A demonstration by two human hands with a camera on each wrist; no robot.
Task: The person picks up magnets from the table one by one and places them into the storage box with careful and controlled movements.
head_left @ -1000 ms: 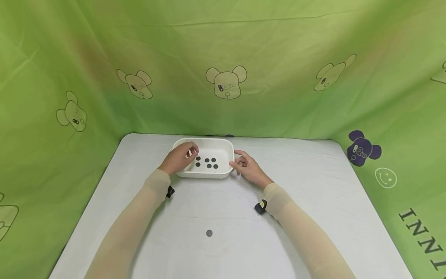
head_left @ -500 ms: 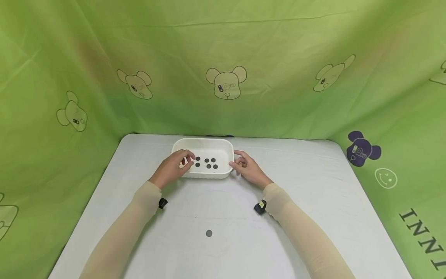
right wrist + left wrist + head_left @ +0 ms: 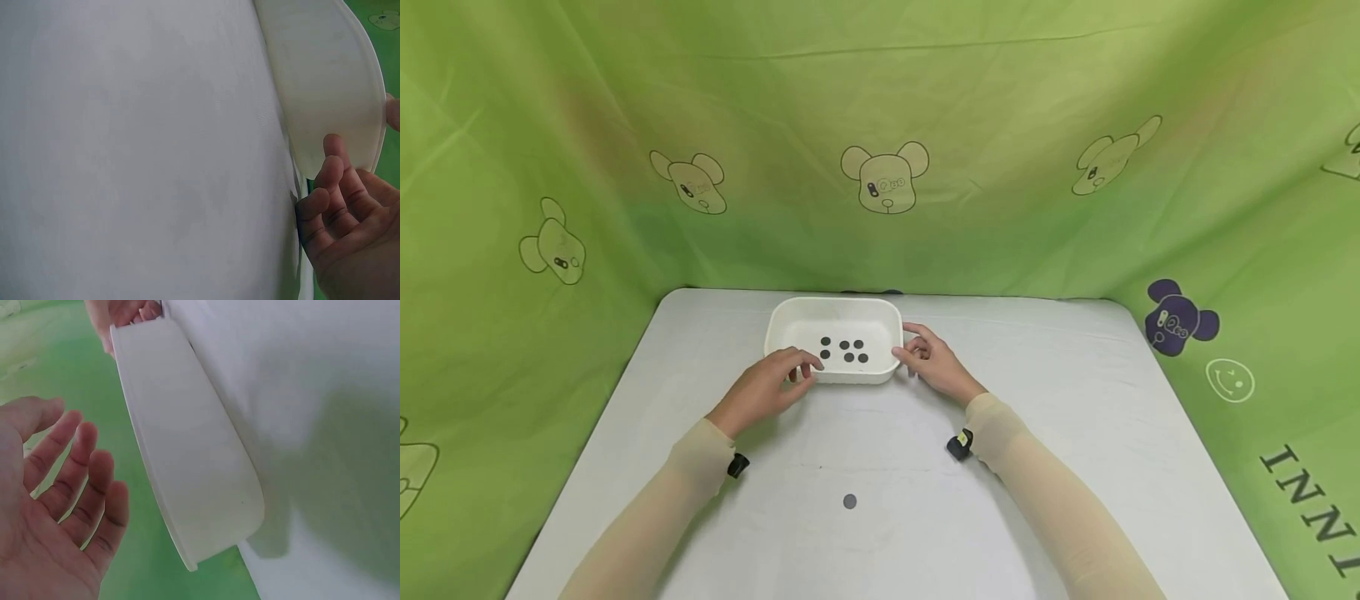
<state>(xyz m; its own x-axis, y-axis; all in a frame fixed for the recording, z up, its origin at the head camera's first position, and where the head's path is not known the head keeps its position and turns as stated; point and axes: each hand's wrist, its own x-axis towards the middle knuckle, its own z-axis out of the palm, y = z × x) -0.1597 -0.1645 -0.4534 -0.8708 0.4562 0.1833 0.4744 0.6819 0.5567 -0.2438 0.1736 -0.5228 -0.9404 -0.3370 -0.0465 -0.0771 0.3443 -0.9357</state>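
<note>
A white rectangular plastic tray (image 3: 842, 377) stands near the far edge of the table, with several small dark round discs (image 3: 844, 345) lying flat on its floor. My right hand (image 3: 936, 364) holds the tray's right end, its thumb over the rim and its fingers against the outer wall (image 3: 315, 87). In front of the tray's near left corner hovers my left hand (image 3: 765, 385), fingers loosely bent. The left wrist view shows that palm (image 3: 62, 500) with nothing in it, beside the tray wall (image 3: 181, 437). One more grey disc (image 3: 850, 502) lies on the table closer to me.
A white cloth (image 3: 1037, 350) covers the table. Green fabric (image 3: 880, 250) printed with bear faces hangs behind and at both sides. Black wrist cameras (image 3: 959, 444) sit on both sleeves.
My left hand has drawn back from over the tray's inside, toward me and slightly left, to its near left corner. My right hand stays at the right end. The discs look unmoved.
</note>
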